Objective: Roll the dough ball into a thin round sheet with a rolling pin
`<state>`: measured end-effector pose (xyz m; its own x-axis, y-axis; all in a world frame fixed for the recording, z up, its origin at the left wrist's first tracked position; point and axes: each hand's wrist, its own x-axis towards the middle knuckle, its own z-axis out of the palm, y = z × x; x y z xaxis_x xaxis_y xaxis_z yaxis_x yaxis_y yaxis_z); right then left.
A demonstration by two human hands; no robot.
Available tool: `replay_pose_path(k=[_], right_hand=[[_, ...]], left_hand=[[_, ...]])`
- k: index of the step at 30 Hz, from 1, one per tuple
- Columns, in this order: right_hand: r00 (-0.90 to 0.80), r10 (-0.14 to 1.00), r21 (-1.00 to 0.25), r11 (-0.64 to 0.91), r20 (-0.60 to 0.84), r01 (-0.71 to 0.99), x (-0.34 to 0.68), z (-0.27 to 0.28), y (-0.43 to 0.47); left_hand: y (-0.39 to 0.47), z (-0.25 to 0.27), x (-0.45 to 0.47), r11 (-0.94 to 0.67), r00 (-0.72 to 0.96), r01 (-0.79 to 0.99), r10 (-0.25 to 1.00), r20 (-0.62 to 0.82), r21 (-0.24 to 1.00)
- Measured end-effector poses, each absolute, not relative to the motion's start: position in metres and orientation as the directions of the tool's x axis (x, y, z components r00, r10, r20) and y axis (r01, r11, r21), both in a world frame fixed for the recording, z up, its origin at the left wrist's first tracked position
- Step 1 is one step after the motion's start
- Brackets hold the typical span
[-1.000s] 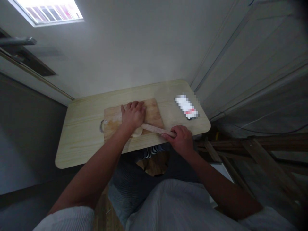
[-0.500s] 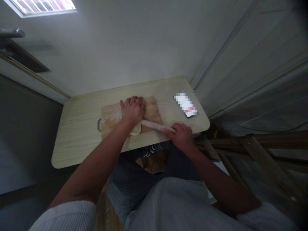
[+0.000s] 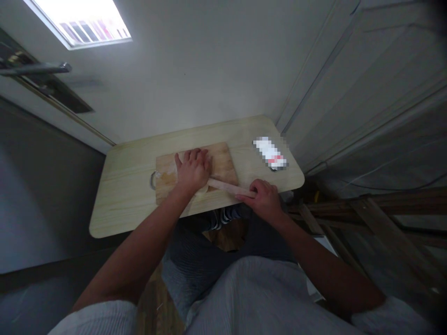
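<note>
Rolling pin (image 3: 230, 187) gripped; apparent phone (image 3: 270, 152) unreadable

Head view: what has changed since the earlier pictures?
The camera shifted, so the window sits lower and further right; less of the pale disc shows. No grip visibly changed: the right hand still grips the rod, the left hand still over the cutting board.

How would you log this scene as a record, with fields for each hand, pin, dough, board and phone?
Left hand: palm down over the board, fingers spread
Right hand: gripping one end of the pin
Pin: slanted, other end hidden by the left hand
Dough: pale, partly hidden by the left arm
Board: on the table
Phone: right of the board
</note>
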<state>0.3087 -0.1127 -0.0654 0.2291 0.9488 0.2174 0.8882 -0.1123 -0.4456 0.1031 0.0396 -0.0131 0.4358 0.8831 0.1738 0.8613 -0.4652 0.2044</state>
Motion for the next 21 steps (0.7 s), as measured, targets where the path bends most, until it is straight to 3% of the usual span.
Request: replay_pose_path(k=[9,21], right_hand=[[0.186,0.952,-0.439,-0.063,0.244,0.896,0.307,-0.065,-0.122],[0.220,0.938,-0.424,-0.090,0.267,0.901,0.312,-0.072,-0.117]], left_hand=[[0.023,-0.023,0.086,-0.396,0.375,0.890,0.917,0.133,0.227],[0.041,-0.023,0.097,-0.447,0.434,0.872,0.895,0.107,0.201]])
